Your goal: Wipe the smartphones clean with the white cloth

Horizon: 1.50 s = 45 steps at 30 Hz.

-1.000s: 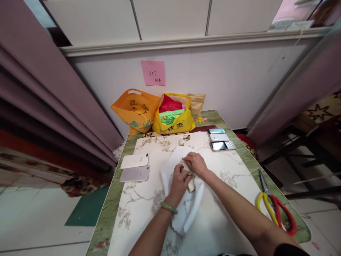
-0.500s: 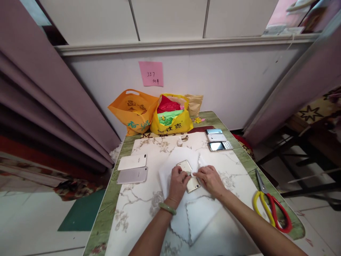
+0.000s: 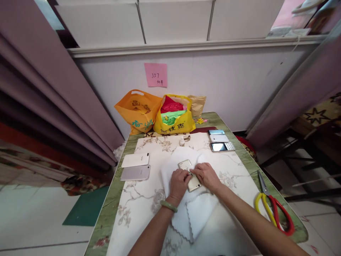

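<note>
A pale gold phone (image 3: 194,185) lies at a slant, its camera end nearest me, on a white cloth (image 3: 170,167) with scalloped edges. From the left, my left hand (image 3: 179,182), a green bangle (image 3: 168,206) on its wrist, is closed over the phone's middle, fingertips pinched together. My right hand (image 3: 207,176) meets it from the other side, thumb and fingers pinched too. Between the two sets of fingertips shows something small and dark, too small to name. One part of the cloth (image 3: 201,211) is folded toward me.
Two phones (image 3: 135,173) lie to the left. Several more phones (image 3: 222,147) line the back right. Red-and-yellow-handled scissors (image 3: 274,204) rest at the right edge. Behind stand an orange bag (image 3: 138,106), a yellow bag (image 3: 174,126) of cloths and a brown paper bag (image 3: 197,106).
My right hand has shifted slightly up and inward, its fingertips closing against those of my left hand. The phone stays on the cloth. The camera view has shifted a little.
</note>
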Motion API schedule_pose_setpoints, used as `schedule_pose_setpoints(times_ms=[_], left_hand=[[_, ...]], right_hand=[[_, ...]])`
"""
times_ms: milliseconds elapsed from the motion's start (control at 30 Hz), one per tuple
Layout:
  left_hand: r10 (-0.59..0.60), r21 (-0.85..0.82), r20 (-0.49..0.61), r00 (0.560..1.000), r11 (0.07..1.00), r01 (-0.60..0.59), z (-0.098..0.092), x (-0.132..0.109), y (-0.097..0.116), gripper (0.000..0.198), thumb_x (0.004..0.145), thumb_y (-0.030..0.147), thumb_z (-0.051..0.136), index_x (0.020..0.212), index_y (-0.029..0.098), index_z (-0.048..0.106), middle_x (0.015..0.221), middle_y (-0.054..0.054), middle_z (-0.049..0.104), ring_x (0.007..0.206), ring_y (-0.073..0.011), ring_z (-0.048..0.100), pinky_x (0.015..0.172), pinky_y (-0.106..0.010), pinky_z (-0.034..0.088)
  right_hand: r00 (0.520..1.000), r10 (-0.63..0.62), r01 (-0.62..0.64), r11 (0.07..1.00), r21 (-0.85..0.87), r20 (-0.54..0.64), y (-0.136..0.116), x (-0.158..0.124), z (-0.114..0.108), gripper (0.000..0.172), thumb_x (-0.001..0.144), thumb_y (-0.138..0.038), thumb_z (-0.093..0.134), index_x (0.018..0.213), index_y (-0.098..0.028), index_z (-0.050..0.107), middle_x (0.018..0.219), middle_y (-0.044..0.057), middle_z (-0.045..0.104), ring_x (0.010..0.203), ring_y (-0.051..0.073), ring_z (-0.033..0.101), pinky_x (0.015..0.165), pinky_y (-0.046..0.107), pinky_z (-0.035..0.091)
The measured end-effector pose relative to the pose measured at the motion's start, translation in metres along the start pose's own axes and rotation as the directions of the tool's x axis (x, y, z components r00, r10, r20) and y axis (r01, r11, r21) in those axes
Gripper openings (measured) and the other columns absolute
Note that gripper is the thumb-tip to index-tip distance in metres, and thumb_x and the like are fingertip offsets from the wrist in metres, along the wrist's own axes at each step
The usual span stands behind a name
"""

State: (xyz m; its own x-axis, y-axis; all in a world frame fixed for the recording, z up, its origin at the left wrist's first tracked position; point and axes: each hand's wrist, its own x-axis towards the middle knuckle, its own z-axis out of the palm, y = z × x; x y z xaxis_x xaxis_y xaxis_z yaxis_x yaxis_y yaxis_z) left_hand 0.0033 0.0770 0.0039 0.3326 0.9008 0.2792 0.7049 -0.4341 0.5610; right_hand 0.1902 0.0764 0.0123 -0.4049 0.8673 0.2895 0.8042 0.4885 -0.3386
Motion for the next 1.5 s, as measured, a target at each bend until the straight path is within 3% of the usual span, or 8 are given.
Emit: schedule_pose_setpoints(times_ms=[200,700,967,1033,1133,1300,1400,1500], left_hand=[[-0.003,-0.033,-0.002,1.0,0.999,0.003,-0.002,0.002,0.002,0.013,0.086,0.026,0.06,0.074,0.022,0.058,0.074,-0.001,0.061,0.08,-0.0196,0.054,0.075,-0.033,0.037],[0.019,-0.009,-0.006,1.0,1.0,-0.019,-0.002,0.003,0.004,0.01,0.087,0.027,0.058,0.079,0.02,0.059,0.077,-0.002,0.061,0.082,-0.0197,0.054,0.077,-0.033,0.039],[-0.051,-0.268,-0.134,0.99,0.963,0.014,-0.019,0.013,0.019,0.013,0.088,0.026,0.054,0.087,0.021,0.066,0.105,-0.006,0.068,0.11,-0.0231,0.054,0.102,-0.044,0.033],[-0.215,-0.487,-0.071,0.974,0.86,0.154,-0.031,0.021,0.027,0.017,0.088,0.033,0.054,0.086,0.02,0.066,0.093,-0.004,0.069,0.094,-0.0201,0.059,0.089,-0.037,0.043],[-0.43,-0.763,0.201,0.88,0.494,0.416,-0.05,0.03,0.04,0.027,0.078,0.042,0.065,0.068,0.018,0.059,0.07,-0.001,0.065,0.069,-0.0155,0.058,0.068,-0.028,0.044],[-0.342,-0.823,0.556,0.758,-0.098,0.559,-0.063,0.022,0.051,0.033,0.059,0.04,0.078,0.078,0.016,0.066,0.078,-0.005,0.069,0.074,-0.0201,0.062,0.068,-0.033,0.05],[-0.398,-0.793,0.607,0.688,-0.237,0.562,-0.059,0.016,0.049,0.034,0.054,0.032,0.08,0.08,0.015,0.067,0.078,-0.006,0.07,0.074,-0.0221,0.063,0.07,-0.039,0.052],[-0.471,-0.783,0.619,0.629,-0.3,0.545,-0.054,0.017,0.045,0.03,0.052,0.024,0.082,0.075,0.015,0.066,0.07,-0.005,0.069,0.067,-0.0192,0.062,0.069,-0.035,0.051]], right_hand=[[1.0,-0.017,0.018,0.999,0.026,-0.018,-0.034,-0.06,-0.01,0.036,0.097,-0.019,0.046,0.126,-0.033,0.061,0.091,0.004,0.065,0.083,0.018,0.054,0.089,0.037,0.034],[0.968,0.249,-0.252,0.959,-0.13,-0.037,-0.01,0.007,0.002,0.028,0.092,-0.014,0.049,0.104,-0.028,0.071,0.089,0.005,0.066,0.086,0.018,0.058,0.09,0.036,0.03],[0.919,0.292,-0.3,0.954,0.012,-0.266,-0.004,-0.019,-0.007,0.031,0.095,-0.029,0.048,0.123,-0.019,0.057,0.115,0.01,0.066,0.109,0.023,0.057,0.104,0.041,0.03],[0.907,0.251,-0.245,0.967,0.062,-0.339,-0.007,-0.028,-0.023,0.037,0.094,-0.031,0.049,0.129,-0.02,0.053,0.13,0.011,0.058,0.121,0.025,0.05,0.11,0.045,0.026],[0.921,0.216,-0.164,0.97,0.18,-0.323,-0.019,-0.032,-0.049,0.05,0.091,-0.037,0.054,0.138,-0.022,0.045,0.142,0.011,0.047,0.131,0.026,0.042,0.111,0.046,0.028],[0.945,0.319,-0.23,0.809,0.541,-0.075,-0.039,-0.022,-0.064,0.053,0.09,-0.045,0.054,0.136,-0.021,0.049,0.124,0.01,0.06,0.109,0.025,0.058,0.088,0.034,0.048],[0.94,0.331,-0.301,0.679,0.67,0.087,-0.043,-0.017,-0.058,0.035,0.093,-0.047,0.048,0.102,-0.018,0.066,0.081,0.002,0.064,0.072,0.016,0.058,0.064,0.024,0.045],[0.927,0.361,-0.329,0.651,0.684,0.103,-0.046,-0.016,-0.052,0.039,0.091,-0.05,0.05,0.07,-0.018,0.057,0.061,-0.004,0.047,0.058,0.011,0.043,0.054,0.021,0.033]])
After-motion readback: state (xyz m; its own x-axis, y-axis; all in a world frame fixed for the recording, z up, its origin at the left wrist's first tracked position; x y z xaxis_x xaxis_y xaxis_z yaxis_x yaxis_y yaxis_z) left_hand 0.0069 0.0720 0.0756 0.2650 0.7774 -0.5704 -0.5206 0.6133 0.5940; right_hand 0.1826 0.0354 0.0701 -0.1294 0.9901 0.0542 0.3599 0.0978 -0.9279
